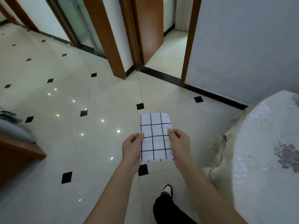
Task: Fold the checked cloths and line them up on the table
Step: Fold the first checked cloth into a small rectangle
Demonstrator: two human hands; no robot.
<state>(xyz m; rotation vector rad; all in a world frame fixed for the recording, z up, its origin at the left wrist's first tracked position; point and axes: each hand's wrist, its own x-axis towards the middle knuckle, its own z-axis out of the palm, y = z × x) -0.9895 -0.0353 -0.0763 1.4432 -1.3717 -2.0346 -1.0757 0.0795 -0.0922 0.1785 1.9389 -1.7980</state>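
A white cloth with a dark checked grid (155,131), folded into a narrow rectangle, is held flat in the air over the tiled floor. My left hand (131,147) grips its left edge with the thumb on top. Its right edge is pinched by my right hand (179,143), thumb on top as well. The round table (267,151) with a pale embroidered tablecloth stands to the right of the cloth, apart from it.
A glossy cream tile floor (97,143) with black diamond insets lies below. Wooden door frames (111,46) and an open doorway are ahead. A wooden furniture corner (19,152) with grey fabric sits at the left. My leg and shoe (166,196) show below.
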